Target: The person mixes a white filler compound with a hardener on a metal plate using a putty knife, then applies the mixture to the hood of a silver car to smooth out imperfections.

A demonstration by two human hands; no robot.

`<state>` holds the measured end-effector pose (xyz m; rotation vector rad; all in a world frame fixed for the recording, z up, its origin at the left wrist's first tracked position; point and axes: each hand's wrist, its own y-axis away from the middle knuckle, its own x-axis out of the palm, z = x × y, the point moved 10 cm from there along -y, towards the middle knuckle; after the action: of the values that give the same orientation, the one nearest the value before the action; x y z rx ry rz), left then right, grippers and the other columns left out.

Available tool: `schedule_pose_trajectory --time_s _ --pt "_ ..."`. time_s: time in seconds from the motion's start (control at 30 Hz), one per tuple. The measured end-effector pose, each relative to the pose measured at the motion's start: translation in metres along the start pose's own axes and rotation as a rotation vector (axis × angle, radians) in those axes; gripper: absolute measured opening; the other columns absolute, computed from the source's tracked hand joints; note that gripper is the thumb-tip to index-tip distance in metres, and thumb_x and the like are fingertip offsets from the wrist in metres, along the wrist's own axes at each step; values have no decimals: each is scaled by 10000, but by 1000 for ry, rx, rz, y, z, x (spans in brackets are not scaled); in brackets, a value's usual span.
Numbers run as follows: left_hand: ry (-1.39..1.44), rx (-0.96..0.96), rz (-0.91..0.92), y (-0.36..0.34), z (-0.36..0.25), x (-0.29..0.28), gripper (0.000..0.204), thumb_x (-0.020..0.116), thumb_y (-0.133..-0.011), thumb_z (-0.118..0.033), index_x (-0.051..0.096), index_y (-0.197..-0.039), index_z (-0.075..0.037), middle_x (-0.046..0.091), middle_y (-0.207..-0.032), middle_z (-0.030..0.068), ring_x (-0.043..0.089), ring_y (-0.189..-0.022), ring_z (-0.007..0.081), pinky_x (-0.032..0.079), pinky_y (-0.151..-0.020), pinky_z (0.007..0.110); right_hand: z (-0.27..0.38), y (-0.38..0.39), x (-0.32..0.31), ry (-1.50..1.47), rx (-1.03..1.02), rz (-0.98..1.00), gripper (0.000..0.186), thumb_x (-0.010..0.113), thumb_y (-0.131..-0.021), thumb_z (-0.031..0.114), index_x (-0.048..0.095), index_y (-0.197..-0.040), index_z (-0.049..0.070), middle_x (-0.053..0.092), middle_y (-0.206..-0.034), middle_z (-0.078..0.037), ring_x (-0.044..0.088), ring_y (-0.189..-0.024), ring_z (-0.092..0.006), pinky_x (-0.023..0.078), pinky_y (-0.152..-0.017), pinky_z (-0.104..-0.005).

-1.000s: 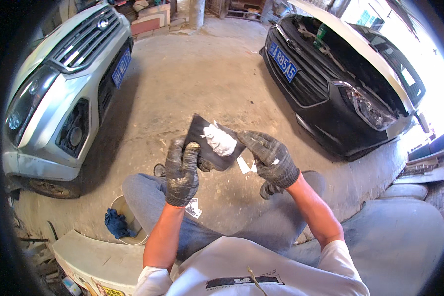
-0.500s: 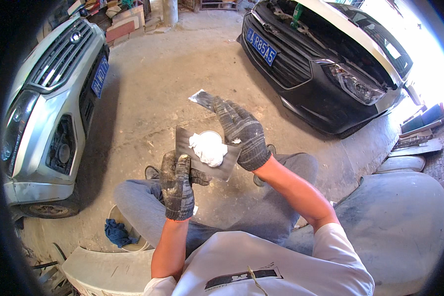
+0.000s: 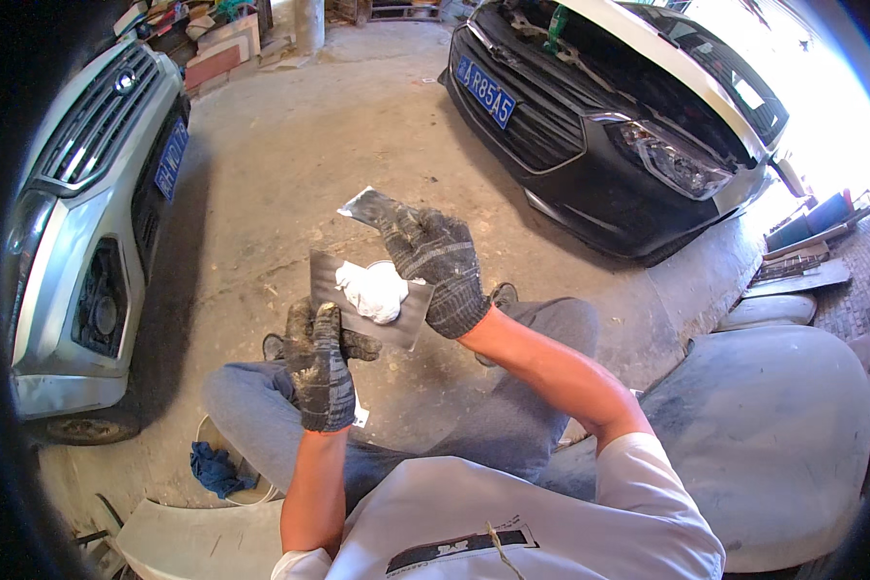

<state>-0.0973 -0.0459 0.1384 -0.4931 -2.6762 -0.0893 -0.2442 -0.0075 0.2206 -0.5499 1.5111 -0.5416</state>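
Observation:
My left hand, in a dark knitted work glove, grips the near left edge of a dark flat plate. A thick heap of white putty sits on the plate's middle. A pale round rim shows just behind the heap; whether it belongs to a can below, I cannot tell. My right hand, in a matching glove, is closed on a putty scraper with a whitish tip that points away to the left. The right hand is beside the plate's right edge, and the scraper is beyond the plate, apart from the putty.
A silver car stands at the left, and a white and black car with its hood raised stands at the far right. Grey body panels lie at the right. A blue cloth hangs over a pale bucket by my left leg.
The whole view has shifted, so everything appears a little farther left. My hands, the plate and the scraper keep nearly the same places relative to each other.

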Motion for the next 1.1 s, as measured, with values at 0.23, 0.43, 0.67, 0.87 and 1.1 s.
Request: schedule_pose_trajectory --time_s 0.23,0.43,0.67,0.87,1.1 --pt "76 117 -14 -4 -13 -1 109 527 -999 -126 512 -1041 -27 597 -816 68 602 -536 142 535 -492 275 -14 -3 -1 -370 83 34 534 690 -771 209 581 -1282 98 666 -1083 -147 636 -940 -265 454 -861 -400" --pt "58 99 -134 -17 -18 -39 52 565 -973 -132 552 -966 -82 628 -740 40 599 -538 133 510 -482 259 -97 46 41 -1407 891 -70 348 632 -926 67 574 -1250 -47 644 -958 -52 608 -814 -134 515 -672 -264" --pt "-6 30 29 -13 -1 -21 157 533 -1003 -166 526 -1077 -28 630 -820 63 631 -602 141 535 -531 261 -74 66 29 -1488 925 -83 317 654 -904 41 614 -1212 -24 673 -1048 -66 614 -896 -123 517 -785 -263" --pt "-11 67 8 -19 -6 -24 167 536 -1006 -168 525 -1078 -18 623 -812 64 623 -586 144 534 -531 267 -44 54 2 -1195 744 119 300 621 -935 95 616 -1191 -62 679 -954 -70 615 -791 -125 510 -737 -274" --pt "-83 105 -4 -28 -19 -32 151 552 -1000 -163 542 -1046 -19 614 -799 46 617 -597 124 526 -533 258 -22 44 -10 -908 419 279 307 636 -895 66 655 -1200 38 679 -971 -171 654 -865 -283 518 -786 -341"
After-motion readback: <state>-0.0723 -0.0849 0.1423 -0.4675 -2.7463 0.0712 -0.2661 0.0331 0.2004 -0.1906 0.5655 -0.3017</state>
